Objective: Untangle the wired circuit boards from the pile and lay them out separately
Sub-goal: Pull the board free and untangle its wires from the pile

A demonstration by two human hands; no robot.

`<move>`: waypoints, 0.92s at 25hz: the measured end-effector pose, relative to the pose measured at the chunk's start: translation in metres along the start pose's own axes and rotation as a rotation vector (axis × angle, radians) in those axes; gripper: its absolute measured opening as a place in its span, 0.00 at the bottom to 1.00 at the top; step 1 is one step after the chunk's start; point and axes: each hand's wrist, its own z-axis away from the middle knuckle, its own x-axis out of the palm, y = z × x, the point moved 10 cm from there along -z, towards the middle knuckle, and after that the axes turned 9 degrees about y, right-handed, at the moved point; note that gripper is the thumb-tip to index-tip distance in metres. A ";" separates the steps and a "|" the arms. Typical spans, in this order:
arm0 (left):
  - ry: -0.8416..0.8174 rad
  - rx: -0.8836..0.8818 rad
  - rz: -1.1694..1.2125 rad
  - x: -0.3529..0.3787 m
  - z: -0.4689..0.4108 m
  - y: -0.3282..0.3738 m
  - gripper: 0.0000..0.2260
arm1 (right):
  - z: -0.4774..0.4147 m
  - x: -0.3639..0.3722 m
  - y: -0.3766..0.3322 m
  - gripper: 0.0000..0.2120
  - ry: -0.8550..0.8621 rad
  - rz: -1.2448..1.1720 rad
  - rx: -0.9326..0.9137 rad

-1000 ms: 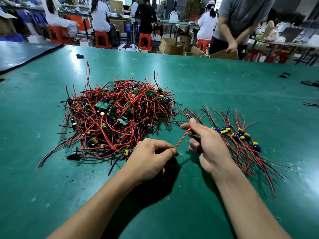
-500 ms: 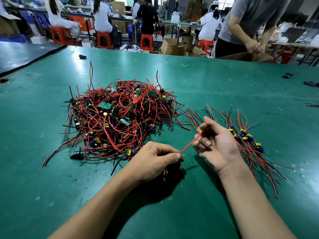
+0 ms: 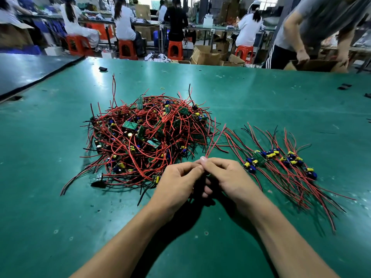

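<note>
On the green table (image 3: 50,177), a tangled pile (image 3: 144,141) of wired circuit boards is seen at the left. Just in front of it, two red wires (image 3: 216,139) are pinched by the left hand (image 3: 176,183) and the right hand (image 3: 230,177), whose fingertips meet. Further right, separated boards (image 3: 271,155) are laid out in a row.

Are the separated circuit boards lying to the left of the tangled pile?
No, the separated circuit boards lie on the green table to the right of the tangled pile, beside the right hand.
</note>
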 end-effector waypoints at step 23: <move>-0.113 -0.130 0.015 0.014 0.011 -0.006 0.12 | -0.022 -0.053 0.004 0.20 0.252 -0.415 0.148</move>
